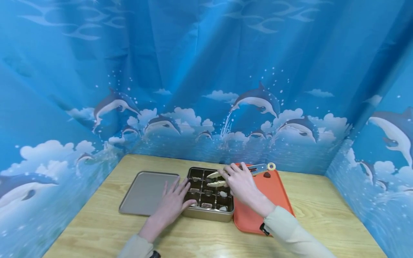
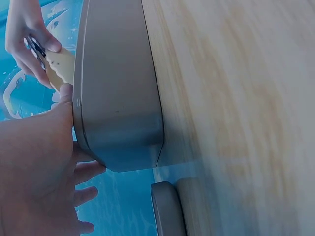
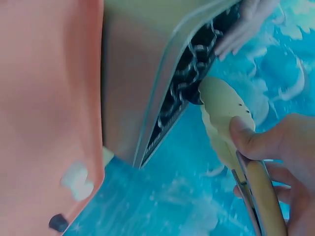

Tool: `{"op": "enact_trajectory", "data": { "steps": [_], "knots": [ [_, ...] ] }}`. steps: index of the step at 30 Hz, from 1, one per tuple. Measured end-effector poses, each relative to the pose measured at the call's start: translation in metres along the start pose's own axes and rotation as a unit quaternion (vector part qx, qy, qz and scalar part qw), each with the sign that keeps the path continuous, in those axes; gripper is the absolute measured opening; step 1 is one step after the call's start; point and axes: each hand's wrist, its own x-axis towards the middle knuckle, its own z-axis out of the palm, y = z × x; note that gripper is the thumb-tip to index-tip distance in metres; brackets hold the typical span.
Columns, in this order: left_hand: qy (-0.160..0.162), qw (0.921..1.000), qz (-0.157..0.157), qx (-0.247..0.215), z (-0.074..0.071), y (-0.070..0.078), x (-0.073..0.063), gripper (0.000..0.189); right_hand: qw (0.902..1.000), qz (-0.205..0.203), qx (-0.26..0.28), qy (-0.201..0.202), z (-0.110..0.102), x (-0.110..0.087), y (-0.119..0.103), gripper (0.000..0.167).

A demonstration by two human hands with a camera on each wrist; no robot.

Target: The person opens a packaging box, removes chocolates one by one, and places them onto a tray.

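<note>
My right hand (image 1: 240, 182) grips a pair of tongs (image 3: 227, 110) with cream, scalloped tips and metal arms. The tips reach over a metal tin (image 1: 208, 215) whose black insert is divided into several compartments. A small dark piece (image 3: 193, 92) shows at the tong tips in the right wrist view; whether they pinch it is unclear. Whitish pieces (image 1: 223, 194) lie in some compartments. My left hand (image 1: 172, 201) rests on the tin's left rim with fingers spread and fairly straight. In the left wrist view, its thumb touches the rim.
A flat grey lid (image 1: 145, 193) lies left of the tin. To the right is an orange tray (image 1: 264, 204) carrying a dark brown piece (image 1: 267, 175) and a white piece (image 3: 77, 182). A blue dolphin-printed curtain (image 1: 206, 89) stands behind the wooden table (image 1: 193, 240).
</note>
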Motion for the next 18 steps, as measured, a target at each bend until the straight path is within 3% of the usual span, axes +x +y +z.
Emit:
{"op": "enact_trajectory", "data": {
  "steps": [5,10,18],
  "knots": [
    [0.001,1.0,0.001,0.0,0.001,0.001,0.001,0.07,0.9983,0.055,0.005,0.022,-0.004,-0.018,0.03,0.055],
    [0.003,1.0,0.003,0.0,0.003,-0.001,0.001,0.07,0.9941,0.106,-0.014,0.018,0.001,-0.041,0.064,0.047],
    [0.002,1.0,-0.001,-0.006,0.003,-0.001,0.0,0.07,0.9844,0.154,-0.04,-0.074,0.017,-0.07,0.1,0.043]
  ]
}}
